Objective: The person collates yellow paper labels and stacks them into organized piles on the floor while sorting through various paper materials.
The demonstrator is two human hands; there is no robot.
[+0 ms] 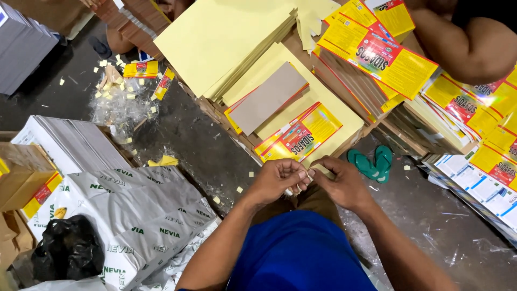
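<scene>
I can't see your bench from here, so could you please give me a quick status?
Left hand and right hand together, pinching a small pale strip. Yellow sheet stack just ahead. Nothing blocking.

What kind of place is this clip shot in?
Probably a print-finishing or packaging workshop, with the work done on the floor. Stacks of pale yellow sheets and printed yellow-and-red flat cartons fill the space, paper offcuts litter the dark floor, and wrapped white bundles lie nearby.

We see matt yellow paper sheets (pixel 215 37), glossy printed card labels (pixel 299 137), grey matt cardboard (pixel 266 98), crinkly plastic wrap (pixel 116 108), rough concrete floor (pixel 188 140), rubbery green sandals (pixel 372 161).
</scene>
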